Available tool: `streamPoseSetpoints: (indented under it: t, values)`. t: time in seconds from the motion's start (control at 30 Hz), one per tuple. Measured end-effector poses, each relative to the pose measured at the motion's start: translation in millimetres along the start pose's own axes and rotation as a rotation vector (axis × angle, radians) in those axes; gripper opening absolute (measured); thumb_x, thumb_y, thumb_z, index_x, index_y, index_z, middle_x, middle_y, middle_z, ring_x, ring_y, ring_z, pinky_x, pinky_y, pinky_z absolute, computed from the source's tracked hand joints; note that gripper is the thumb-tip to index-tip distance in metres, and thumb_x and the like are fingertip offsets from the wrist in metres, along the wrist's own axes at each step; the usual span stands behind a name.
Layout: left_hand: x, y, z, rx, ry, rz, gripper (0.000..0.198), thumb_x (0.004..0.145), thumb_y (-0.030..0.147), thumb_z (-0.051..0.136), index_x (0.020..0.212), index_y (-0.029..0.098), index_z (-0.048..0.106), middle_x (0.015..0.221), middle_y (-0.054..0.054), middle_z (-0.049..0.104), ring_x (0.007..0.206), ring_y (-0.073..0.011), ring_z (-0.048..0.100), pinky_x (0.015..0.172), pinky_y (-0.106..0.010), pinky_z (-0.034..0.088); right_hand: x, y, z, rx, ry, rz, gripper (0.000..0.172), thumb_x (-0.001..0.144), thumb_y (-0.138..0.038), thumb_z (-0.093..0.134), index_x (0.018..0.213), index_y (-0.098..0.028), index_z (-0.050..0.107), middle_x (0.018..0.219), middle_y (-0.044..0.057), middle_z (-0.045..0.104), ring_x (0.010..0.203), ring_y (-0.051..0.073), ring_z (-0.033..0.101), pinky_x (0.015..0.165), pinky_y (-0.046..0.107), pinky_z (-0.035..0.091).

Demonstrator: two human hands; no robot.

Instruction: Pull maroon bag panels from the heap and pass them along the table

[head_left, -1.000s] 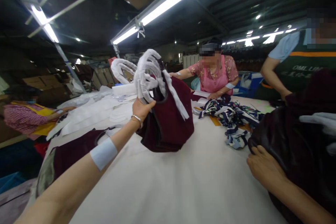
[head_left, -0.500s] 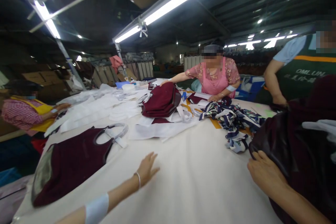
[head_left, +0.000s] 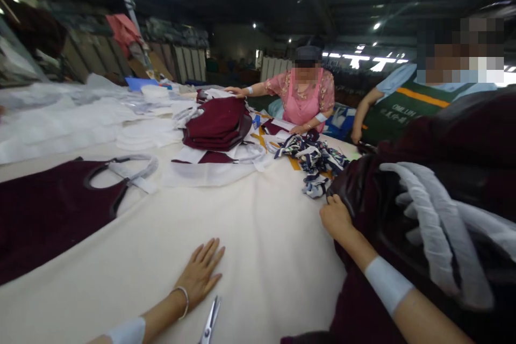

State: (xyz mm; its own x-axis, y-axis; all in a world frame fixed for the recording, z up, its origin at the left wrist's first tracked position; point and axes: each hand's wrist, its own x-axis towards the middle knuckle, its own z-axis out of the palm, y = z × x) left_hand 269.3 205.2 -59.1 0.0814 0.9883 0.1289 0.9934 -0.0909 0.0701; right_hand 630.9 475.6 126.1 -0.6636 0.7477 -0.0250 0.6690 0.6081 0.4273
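Note:
My left hand (head_left: 200, 274) lies flat and open on the white table cloth (head_left: 258, 236), holding nothing, with small scissors (head_left: 209, 322) just beside its wrist. My right hand (head_left: 336, 219) is curled onto the edge of a tall pile of dark maroon fabric pieces (head_left: 435, 215) at the right, fingers pressed into it. White strips (head_left: 431, 220) hang over that pile. A single maroon piece (head_left: 52, 209) with a curved neckline lies flat at the left. A smaller stack of maroon pieces (head_left: 220, 123) rests farther back on the table.
A heap of navy-and-white patterned strips (head_left: 312, 158) lies beyond my right hand. White fabric pieces (head_left: 133, 134) cover the far left of the table. A person in a pink apron (head_left: 302, 99) works at the far side, and another in a green vest (head_left: 407, 107) stands at the right.
My left hand let go of the maroon bundle with white strips onto the far stack, then came down flat on the cloth. My view dropped and shifted; scissors now show.

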Motion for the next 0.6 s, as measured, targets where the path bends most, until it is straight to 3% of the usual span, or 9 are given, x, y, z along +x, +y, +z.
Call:
streamPoseSetpoints:
  t: [0.13, 0.27, 0.4, 0.6]
  values:
    - [-4.2, -2.3, 8.8, -0.020, 0.052, 0.017, 0.063, 0.094, 0.046, 0.046, 0.151, 0.034, 0.023, 0.159, -0.007, 0.028, 0.146, -0.0276, 0.033, 0.118, -0.044, 0.024, -3.9, -2.3, -4.2, -0.059, -0.046, -0.016, 0.034, 0.087, -0.009, 0.041, 0.082, -0.011, 0.074, 0.086, 0.014, 0.074, 0.098, 0.028, 0.058, 0.091, 0.042, 0.024]
    - [-4.7, -1.4, 5.6, -0.041, 0.070, 0.000, 0.062, 0.094, 0.045, 0.047, 0.151, 0.035, 0.025, 0.159, -0.006, 0.029, 0.145, -0.0270, 0.033, 0.118, -0.043, 0.022, -2.9, -4.1, -3.6, -0.065, -0.033, -0.059, 0.034, 0.088, -0.009, 0.039, 0.083, -0.013, 0.072, 0.087, 0.013, 0.073, 0.095, 0.027, 0.058, 0.090, 0.043, 0.023]
    - [-4.9, -0.9, 6.8, -0.029, 0.098, 0.000, 0.062, 0.093, 0.046, 0.048, 0.150, 0.035, 0.028, 0.158, -0.006, 0.032, 0.144, -0.0268, 0.035, 0.118, -0.043, 0.022, 0.9, -14.1, -5.2, -0.027, -0.110, -0.092, 0.033, 0.089, -0.010, 0.039, 0.089, -0.013, 0.072, 0.092, 0.012, 0.073, 0.100, 0.026, 0.057, 0.093, 0.043, 0.023]
    - [-3.6, -3.7, 21.4, 0.034, 0.169, 0.026, 0.059, 0.095, 0.051, 0.043, 0.150, 0.032, 0.033, 0.157, -0.008, 0.038, 0.143, -0.0271, 0.035, 0.116, -0.043, 0.021, -2.4, -30.4, -7.1, 0.003, -0.200, -0.062, 0.033, 0.086, -0.009, 0.041, 0.093, -0.009, 0.074, 0.105, 0.018, 0.072, 0.113, 0.032, 0.056, 0.099, 0.045, 0.027]
